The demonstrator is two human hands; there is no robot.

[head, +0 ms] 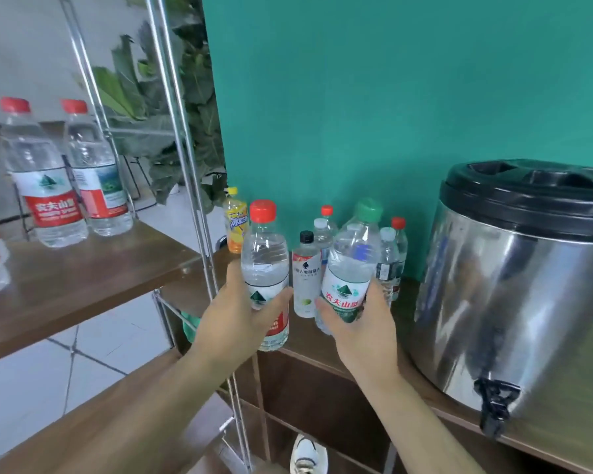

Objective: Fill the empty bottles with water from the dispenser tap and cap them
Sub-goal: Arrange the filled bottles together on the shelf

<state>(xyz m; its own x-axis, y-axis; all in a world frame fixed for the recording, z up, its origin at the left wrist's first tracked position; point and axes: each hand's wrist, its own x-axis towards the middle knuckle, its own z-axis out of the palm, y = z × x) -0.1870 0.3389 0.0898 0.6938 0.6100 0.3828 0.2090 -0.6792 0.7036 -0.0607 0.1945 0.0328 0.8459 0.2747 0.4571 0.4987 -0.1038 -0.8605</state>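
Note:
My left hand [235, 316] grips a clear red-capped bottle [265, 258] that holds water, upright over the counter's left end. My right hand [363, 326] grips a green-capped bottle [353, 265] with a green and red label, tilted slightly left. Both caps are on. The steel dispenser [514, 289] with a black lid stands at the right, its black tap [495, 405] hanging over the counter edge. Neither bottle is near the tap.
Several more capped bottles [389, 258] and a black-capped one [307, 278] stand behind my hands on the wooden counter [562, 425]. A yellow drink bottle [235, 222] stands further left. Two red-capped filled bottles [45, 179] stand on a wire-framed shelf [83, 278].

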